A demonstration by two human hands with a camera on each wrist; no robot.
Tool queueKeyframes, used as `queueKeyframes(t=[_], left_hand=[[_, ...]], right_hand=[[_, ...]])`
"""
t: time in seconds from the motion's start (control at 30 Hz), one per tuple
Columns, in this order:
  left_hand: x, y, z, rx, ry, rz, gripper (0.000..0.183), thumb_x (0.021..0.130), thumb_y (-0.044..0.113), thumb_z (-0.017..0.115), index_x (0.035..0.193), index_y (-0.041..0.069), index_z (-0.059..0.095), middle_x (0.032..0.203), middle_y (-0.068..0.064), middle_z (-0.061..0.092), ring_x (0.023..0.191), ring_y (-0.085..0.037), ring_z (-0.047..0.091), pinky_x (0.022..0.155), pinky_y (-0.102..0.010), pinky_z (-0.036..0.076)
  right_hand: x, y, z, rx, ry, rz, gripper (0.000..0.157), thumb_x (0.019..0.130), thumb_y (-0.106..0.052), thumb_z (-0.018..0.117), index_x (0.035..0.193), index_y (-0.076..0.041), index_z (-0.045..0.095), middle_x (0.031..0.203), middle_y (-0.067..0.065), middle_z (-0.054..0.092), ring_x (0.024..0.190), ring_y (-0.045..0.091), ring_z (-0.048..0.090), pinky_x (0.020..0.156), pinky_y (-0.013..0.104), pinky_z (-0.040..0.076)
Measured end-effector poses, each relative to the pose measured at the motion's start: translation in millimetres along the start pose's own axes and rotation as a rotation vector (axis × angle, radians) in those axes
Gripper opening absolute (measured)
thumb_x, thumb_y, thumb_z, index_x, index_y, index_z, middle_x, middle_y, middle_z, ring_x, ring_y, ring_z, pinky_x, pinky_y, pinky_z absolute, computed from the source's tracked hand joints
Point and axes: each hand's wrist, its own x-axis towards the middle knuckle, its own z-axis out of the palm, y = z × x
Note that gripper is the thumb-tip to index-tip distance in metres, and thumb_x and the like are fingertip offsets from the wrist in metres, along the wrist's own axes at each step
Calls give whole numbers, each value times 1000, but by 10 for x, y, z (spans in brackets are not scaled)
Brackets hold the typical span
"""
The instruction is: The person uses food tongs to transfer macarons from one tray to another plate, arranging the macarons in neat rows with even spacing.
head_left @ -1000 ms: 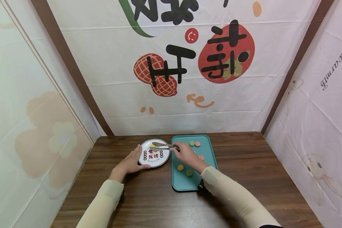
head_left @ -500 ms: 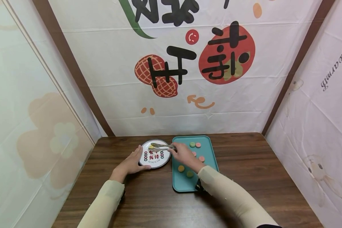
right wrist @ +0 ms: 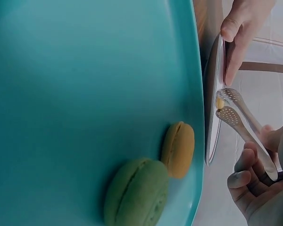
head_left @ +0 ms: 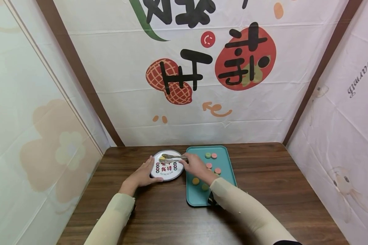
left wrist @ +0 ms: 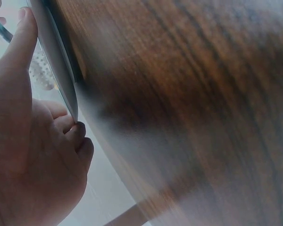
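Note:
My left hand [head_left: 142, 173] holds the left rim of a round white plate [head_left: 168, 176] with red and black printed characters, thumb at the near side. In my right hand [head_left: 197, 165] is a pair of metal tongs [head_left: 174, 157] with perforated ends, reaching left over the plate. Between the tong ends sits a yellow macaron [right wrist: 220, 102], right at the plate's surface. Beneath my right forearm lies a teal tray [head_left: 196, 197]. In the right wrist view a yellow macaron [right wrist: 178, 149] and a green macaron [right wrist: 137, 193] rest on it.
More macarons lie on the tray, among them a green macaron [head_left: 208, 155] and a pink macaron [head_left: 214, 156] at its far end. The wooden table [head_left: 159, 217] ends at a printed cloth wall [head_left: 202, 132], with further cloth walls at both sides.
My right hand has shifted slightly left toward the plate with the tongs. My left hand and the plate stay in place, and the head view has moved a little.

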Motion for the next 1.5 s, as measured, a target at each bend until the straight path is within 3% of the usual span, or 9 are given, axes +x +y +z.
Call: queueKeyframes(t=[0.9, 1.13, 1.33, 1.5], left_hand=[[40, 58, -35, 2, -8, -5, 128, 92, 71, 73, 168, -9, 8, 176, -30, 6, 163, -45, 14, 132, -58, 21], [29, 34, -24, -7, -4, -8, 128, 92, 69, 74, 168, -9, 8, 176, -30, 6, 163, -46, 14, 132, -58, 21], [5, 9, -8, -21, -7, -19, 130, 91, 71, 73, 168, -9, 7, 177, -29, 4, 163, -47, 13, 131, -60, 20], [14, -20, 24, -7, -16, -25, 130, 91, 75, 71, 169, -7, 6, 178, -27, 3, 164, -45, 12, 132, -59, 19]], right_hand=[[25, -34, 17, -11, 28, 4, 39, 110, -27, 66, 137, 1, 68, 105, 10, 77, 77, 11, 68, 61, 28, 56], [-23, -27, -4, 35, 37, 27, 40, 111, -29, 64, 138, 1, 66, 114, 11, 77, 97, 20, 74, 73, 33, 61], [-83, -33, -84, 68, 35, 36, 41, 111, -30, 63, 139, -1, 66, 102, 7, 76, 75, 11, 66, 58, 29, 54], [-155, -2, -166, 83, 45, 4, 26, 112, -32, 62, 120, -9, 69, 88, 2, 68, 64, 10, 57, 52, 27, 47]])
